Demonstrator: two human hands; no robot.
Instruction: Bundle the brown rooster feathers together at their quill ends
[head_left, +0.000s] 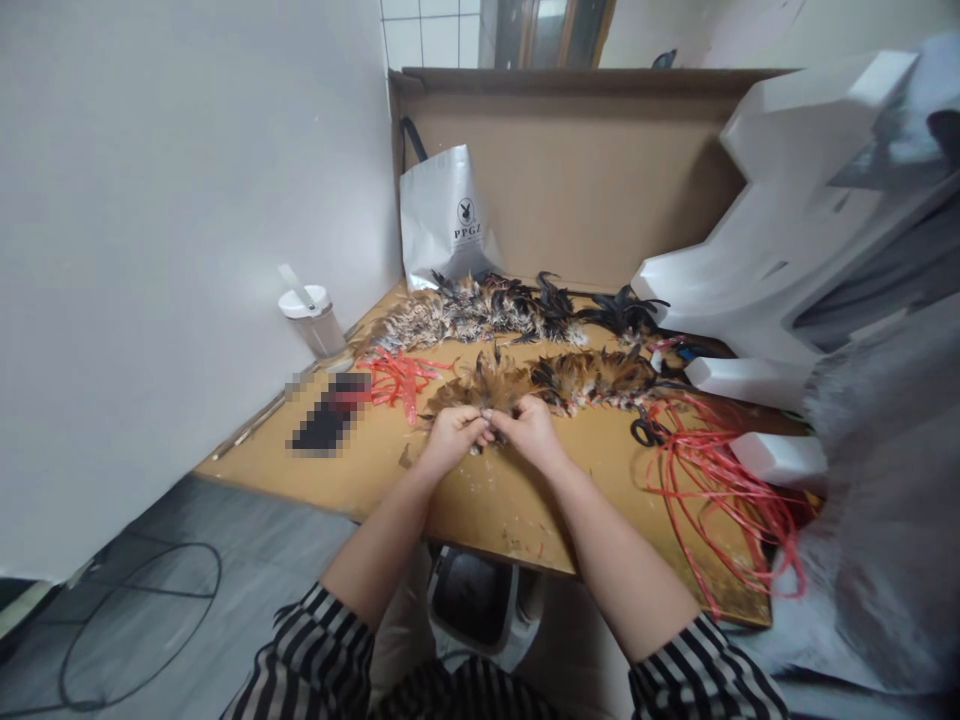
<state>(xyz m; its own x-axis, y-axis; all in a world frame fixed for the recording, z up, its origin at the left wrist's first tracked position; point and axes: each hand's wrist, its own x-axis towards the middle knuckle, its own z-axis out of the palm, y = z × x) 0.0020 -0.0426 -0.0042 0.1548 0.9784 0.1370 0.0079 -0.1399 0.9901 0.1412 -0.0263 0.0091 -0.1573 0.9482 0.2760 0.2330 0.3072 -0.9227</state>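
Note:
Over the yellow tabletop, my left hand and my right hand meet fingertip to fingertip. Both pinch the base of a brown feather bunch, whose plumes fan out beyond the fingers. Exactly what lies between the fingertips is small and partly hidden. Just right of that bunch runs a row of brown and black feathers. Farther back lies a longer heap of feather bunches with pale quill ends. Black-handled scissors rest to the right of my right hand.
Red plastic strips lie in a small pile at left and a large tangle at right. A lidded cup stands by the left wall. Behind are a silver bag and a cardboard panel. White foam pieces crowd the right.

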